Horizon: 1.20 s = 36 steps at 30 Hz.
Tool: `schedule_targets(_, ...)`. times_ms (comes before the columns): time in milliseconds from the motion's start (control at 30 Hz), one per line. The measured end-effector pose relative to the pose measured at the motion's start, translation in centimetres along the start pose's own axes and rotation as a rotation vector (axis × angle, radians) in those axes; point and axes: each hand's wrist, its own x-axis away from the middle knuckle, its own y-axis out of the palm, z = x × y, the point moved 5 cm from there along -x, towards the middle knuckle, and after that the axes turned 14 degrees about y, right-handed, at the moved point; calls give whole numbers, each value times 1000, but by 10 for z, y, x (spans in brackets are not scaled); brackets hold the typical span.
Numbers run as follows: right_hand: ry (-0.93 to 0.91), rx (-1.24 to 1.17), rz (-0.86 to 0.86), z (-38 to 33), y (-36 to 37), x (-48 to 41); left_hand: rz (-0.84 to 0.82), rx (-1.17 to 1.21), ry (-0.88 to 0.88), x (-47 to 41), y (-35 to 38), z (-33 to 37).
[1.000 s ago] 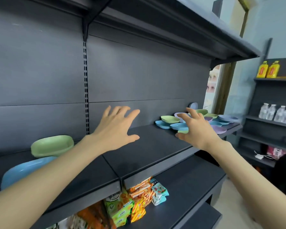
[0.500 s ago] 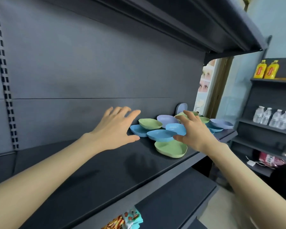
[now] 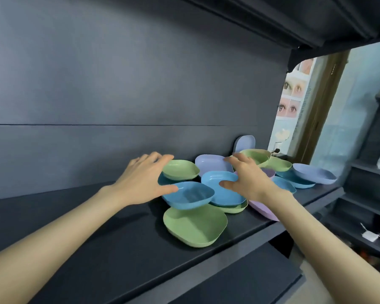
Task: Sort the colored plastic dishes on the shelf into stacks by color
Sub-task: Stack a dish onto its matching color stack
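Observation:
Mixed plastic dishes lie jumbled on the dark shelf (image 3: pixel 97 227). A large green dish (image 3: pixel 195 224) sits nearest the front edge, with two blue dishes (image 3: pixel 189 195) (image 3: pixel 222 189) overlapping behind it. Further back are a green dish (image 3: pixel 180 170) and a lavender dish (image 3: pixel 211 164), and another lavender dish (image 3: pixel 246 143) leans upright on the back wall. My left hand (image 3: pixel 145 178) is spread, its thumb at the front blue dish's rim and its fingers by the green dish. My right hand (image 3: pixel 248 178) is spread over the second blue dish and hides part of a purple dish (image 3: pixel 261 207).
More green (image 3: pixel 279 164), blue (image 3: pixel 294 181) and lavender (image 3: pixel 314 173) dishes extend to the shelf's right end. An upper shelf (image 3: pixel 316 18) hangs low overhead. A second shelving unit (image 3: pixel 371 167) with water bottles stands at the right. A lower shelf (image 3: pixel 228 281) juts out below.
The view has shifted right and closer to the dish pile. Both hands have moved forward from above the bare shelf onto the dishes, the left reaching the front blue dish.

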Motion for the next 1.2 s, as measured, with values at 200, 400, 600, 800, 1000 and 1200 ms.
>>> schedule_targets(200,-150,-55,-129,16,30,-65,-18,99,-212,-29,39,-6)
schedule_targets(400,-189,-142,-280,13,59,-115,-6,248,-420,-45,66,-31)
schedule_targets(600,-174,-219,-438,4,79,-151,-44,401,-512,-67,89,-61)
schedule_targets(800,-182,-242,-555,-6,98,-164,-119,526,-551,-72,103,-78)
schedule_targets(1000,-198,-306,-588,-5,107,-167,-90,460,-528,-77,109,-81)
schedule_targets(1200,-232,-455,-496,-9,92,-161,95,512,-508,-73,91,-73)
